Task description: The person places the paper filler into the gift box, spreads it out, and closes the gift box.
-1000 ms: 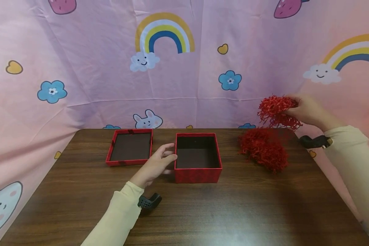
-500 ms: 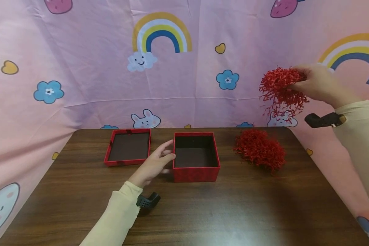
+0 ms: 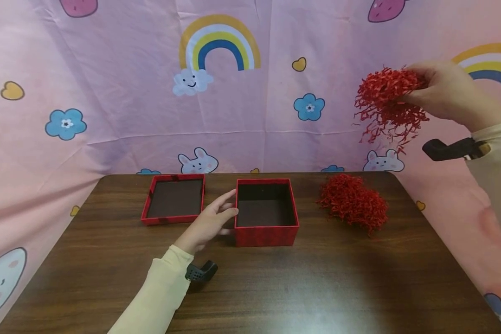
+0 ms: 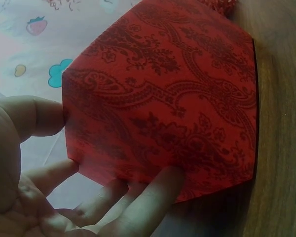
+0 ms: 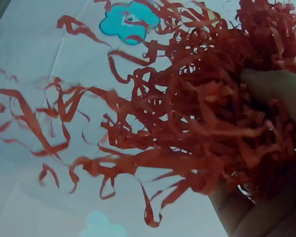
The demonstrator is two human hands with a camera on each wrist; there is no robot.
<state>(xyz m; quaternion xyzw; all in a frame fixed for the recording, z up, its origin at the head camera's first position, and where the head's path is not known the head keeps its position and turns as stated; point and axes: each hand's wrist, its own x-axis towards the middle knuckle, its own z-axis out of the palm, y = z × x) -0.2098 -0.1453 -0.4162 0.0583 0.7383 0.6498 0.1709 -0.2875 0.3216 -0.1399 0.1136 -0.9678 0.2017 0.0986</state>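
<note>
The clump of red paper shreds [image 3: 388, 97] is up in the air, well apart from the second red pile [image 3: 352, 202] on the table [image 3: 317, 287]. Expect it to be very light, soft and springy, unlikely to break but apt to shed (loose curls dangle from its underside). Your right hand [image 3: 448, 95] pinches it at one side, thumb sunk into the mass; a deep, gathering hold near the middle would likely catch more strands than the fingertips alone. Farther left, the red box [image 3: 267, 236] stands uncovered; its thin walls look stiff and smooth, best steadied flat from the side. Your left hand [image 3: 208, 222] has its fingers spread against the left wall, gripping nothing. Beyond it lies the shallow red lid [image 3: 171, 219].
</note>
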